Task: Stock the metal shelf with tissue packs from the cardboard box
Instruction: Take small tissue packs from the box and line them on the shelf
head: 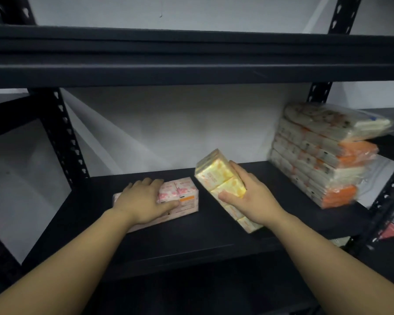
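Left hand (143, 198) lies flat on the pink pack (180, 196), fingers spread over its top and thumb along the near edge, pressing or steadying rather than gripping. That pack rests flat on the shelf (214, 237) at about 7 o'clock from frame centre. Right hand (248, 196) is closed round the yellow pack (221, 178), thumb across the front face and fingers wrapped behind. The yellow pack is tilted, top leaning away toward 11 o'clock; its low end looks at or just above the deck, can't tell if it touches. It sits just right of the pink pack, small gap between them.

Progress: a stack (321, 155) of orange-and-white packs, several layers high, already stands at 3 o'clock against the right post (316, 94), top one slightly skewed. Pink pack looks placed. Yellow pack not yet set down. Most of the deck between the left post (66, 133) and the stack is bare, so plenty of room remains, and likely plenty of stocking. Cardboard box is out of view, so remaining supply unknown. The board above (191, 57) shows only its edge.
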Available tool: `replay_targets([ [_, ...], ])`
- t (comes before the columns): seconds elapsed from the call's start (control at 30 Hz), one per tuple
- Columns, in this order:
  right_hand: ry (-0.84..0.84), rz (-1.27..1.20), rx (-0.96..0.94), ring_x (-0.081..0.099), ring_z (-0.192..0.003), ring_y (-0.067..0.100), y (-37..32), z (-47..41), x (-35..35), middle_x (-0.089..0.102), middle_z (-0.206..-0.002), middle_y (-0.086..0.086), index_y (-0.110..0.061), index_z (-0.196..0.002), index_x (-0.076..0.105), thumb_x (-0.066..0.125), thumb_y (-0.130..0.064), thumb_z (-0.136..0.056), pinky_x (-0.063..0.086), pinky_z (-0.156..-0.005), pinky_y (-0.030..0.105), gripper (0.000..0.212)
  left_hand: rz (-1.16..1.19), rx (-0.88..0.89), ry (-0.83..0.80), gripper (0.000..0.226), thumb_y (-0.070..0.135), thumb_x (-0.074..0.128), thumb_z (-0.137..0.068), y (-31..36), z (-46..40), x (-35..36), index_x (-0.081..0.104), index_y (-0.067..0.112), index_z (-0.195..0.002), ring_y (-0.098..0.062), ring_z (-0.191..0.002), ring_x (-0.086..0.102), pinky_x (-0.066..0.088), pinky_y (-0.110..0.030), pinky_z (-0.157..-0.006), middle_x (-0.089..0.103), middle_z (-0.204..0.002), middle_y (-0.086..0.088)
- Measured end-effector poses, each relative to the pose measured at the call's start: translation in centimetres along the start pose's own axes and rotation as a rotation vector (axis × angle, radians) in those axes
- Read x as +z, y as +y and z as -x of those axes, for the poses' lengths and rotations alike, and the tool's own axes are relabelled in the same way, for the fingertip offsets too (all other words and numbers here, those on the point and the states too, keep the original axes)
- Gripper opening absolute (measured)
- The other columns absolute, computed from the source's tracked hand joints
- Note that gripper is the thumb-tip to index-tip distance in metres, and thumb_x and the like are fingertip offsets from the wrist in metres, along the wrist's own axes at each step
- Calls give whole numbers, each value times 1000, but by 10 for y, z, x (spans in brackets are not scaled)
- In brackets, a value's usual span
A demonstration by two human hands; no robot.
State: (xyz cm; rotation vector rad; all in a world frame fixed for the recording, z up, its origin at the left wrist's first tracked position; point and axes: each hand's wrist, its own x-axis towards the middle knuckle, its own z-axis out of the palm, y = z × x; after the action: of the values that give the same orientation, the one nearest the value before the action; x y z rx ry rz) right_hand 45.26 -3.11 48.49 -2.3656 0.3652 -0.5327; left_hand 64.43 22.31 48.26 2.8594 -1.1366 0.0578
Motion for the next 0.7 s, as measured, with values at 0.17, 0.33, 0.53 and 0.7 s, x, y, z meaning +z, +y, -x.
replay_targets([
  [0.17, -203, 695, -33, 50, -124, 25, 17, 1, -7, 52, -137, 1, -52, -159, 8, 53, -88, -79, 41, -104, 47, 99, -70, 19, 79, 97, 93, 25, -82, -5, 8, 15, 29, 32, -157, -23, -128, 54, 44, -45, -108, 52, -148, 2],
  [0.33, -228, 737, -12, 49, -128, 26, 25, 3, -8, 52, -142, 2, -48, -159, 15, 45, -91, -79, 38, -107, 49, 96, -69, 29, 81, 97, 93, 25, -83, -1, 13, 13, 29, 31, -158, -24, -131, 52, 40, -45, -110, 50, -150, 1],
  [0.53, -204, 593, 63, 47, -136, 28, 22, -4, -13, 52, -149, 4, -32, -158, 34, 45, -88, -84, 35, -111, 53, 93, 42, 44, 92, 90, 88, 39, -84, 6, 8, 2, 40, 30, -153, -26, -135, 48, 35, -51, -116, 50, -151, -1],
  [0.7, -78, 382, 40, 51, -130, 25, 26, -4, -22, 57, -141, -1, -31, -153, 44, 53, -79, -88, 38, -109, 54, 81, 336, 257, 282, 78, 75, 52, -81, 39, 11, -11, 56, 27, -142, -14, -129, 51, 40, -31, -106, 57, -140, 8],
])
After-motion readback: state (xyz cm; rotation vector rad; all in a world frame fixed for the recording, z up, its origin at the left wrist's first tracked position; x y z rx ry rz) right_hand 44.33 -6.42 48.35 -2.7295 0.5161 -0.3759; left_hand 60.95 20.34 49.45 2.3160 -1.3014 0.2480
